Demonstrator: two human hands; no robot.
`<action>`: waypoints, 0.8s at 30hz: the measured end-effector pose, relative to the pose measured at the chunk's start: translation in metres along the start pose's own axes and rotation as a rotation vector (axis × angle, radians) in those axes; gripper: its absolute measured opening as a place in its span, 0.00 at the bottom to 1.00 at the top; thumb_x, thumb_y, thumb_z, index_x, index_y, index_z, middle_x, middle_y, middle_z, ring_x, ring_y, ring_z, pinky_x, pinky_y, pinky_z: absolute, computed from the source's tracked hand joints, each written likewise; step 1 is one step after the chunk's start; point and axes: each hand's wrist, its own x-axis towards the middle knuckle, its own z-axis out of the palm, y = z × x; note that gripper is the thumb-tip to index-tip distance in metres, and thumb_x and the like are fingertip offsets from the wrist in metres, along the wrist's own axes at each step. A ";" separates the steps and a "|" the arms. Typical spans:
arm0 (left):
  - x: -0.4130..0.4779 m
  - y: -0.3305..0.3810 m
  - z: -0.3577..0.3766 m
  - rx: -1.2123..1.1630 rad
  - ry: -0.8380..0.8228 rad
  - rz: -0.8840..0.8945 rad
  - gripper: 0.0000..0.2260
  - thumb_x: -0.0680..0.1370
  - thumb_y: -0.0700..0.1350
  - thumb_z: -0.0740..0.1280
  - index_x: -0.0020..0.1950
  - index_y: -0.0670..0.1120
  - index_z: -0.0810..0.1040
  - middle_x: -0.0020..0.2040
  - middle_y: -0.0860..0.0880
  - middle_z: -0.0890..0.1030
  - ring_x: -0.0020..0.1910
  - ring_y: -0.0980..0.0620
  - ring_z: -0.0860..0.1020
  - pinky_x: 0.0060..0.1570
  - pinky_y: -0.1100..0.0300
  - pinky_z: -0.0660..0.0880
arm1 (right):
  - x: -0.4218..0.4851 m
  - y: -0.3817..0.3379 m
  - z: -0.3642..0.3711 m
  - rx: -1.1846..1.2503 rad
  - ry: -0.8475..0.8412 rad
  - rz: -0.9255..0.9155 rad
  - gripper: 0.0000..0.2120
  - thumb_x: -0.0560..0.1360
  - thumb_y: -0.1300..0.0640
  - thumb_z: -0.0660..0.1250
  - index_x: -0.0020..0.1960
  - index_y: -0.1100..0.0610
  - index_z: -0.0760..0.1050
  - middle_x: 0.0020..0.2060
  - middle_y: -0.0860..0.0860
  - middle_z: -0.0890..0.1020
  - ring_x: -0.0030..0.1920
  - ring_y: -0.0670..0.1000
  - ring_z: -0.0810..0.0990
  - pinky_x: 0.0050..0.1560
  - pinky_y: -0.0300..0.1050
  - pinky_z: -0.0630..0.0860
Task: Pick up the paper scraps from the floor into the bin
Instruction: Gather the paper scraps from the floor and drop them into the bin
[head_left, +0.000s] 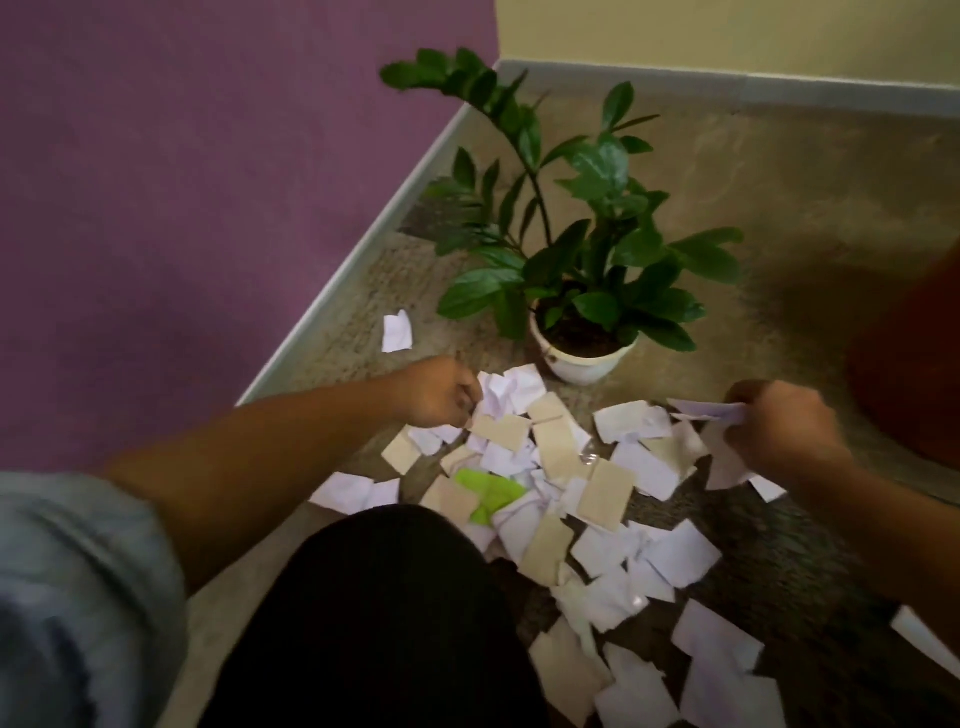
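The paper scraps (558, 452) are lying all over the floor (779, 182), a beige carpet. They're mostly white and tan bits overlapping in one loose heap right in front of the person's black-clad knee (374, 623). One green scrap (488, 491) is sitting in the heap near the knee. A lone white scrap (397, 331) is lying off by itself near the baseboard (332, 283) under the purple wall (182, 182).

The left hand (441, 389) is reaching down at the far left edge of the heap with its fingers curled. It's touching the papers there, but I honestly can't tell whether it's actually pinching one. The right hand (779, 426) is hovering over the right side of the heap and pinching a pale scrap (709, 410) between thumb and fingers, holding it flat-ish just above the rest.

A potted plant (582, 249) in a white pot (576, 366) is standing just beyond the heap, between the two hands. There's a reddish-brown shape (914, 364) poking in at the right edge, too cropped and blurry to say what it is.
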 end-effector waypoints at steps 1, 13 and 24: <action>-0.001 -0.019 0.008 -0.032 0.086 -0.058 0.19 0.71 0.42 0.76 0.60 0.41 0.80 0.57 0.43 0.81 0.56 0.46 0.79 0.45 0.67 0.71 | -0.001 0.000 -0.001 0.007 0.012 0.002 0.10 0.71 0.62 0.71 0.51 0.53 0.81 0.38 0.53 0.79 0.37 0.54 0.77 0.33 0.41 0.71; 0.018 -0.082 0.079 -0.049 0.407 -0.409 0.36 0.64 0.60 0.77 0.66 0.46 0.73 0.64 0.44 0.75 0.63 0.44 0.73 0.61 0.54 0.72 | -0.023 0.011 -0.009 -0.020 0.069 0.060 0.17 0.69 0.61 0.74 0.57 0.52 0.80 0.35 0.51 0.77 0.32 0.50 0.77 0.27 0.42 0.73; 0.029 -0.090 0.092 -0.441 0.518 -0.300 0.18 0.69 0.39 0.77 0.58 0.43 0.79 0.54 0.44 0.82 0.50 0.48 0.78 0.45 0.60 0.70 | -0.045 -0.021 -0.025 -0.128 0.075 -0.096 0.11 0.71 0.64 0.72 0.50 0.51 0.80 0.34 0.52 0.80 0.31 0.50 0.78 0.26 0.41 0.70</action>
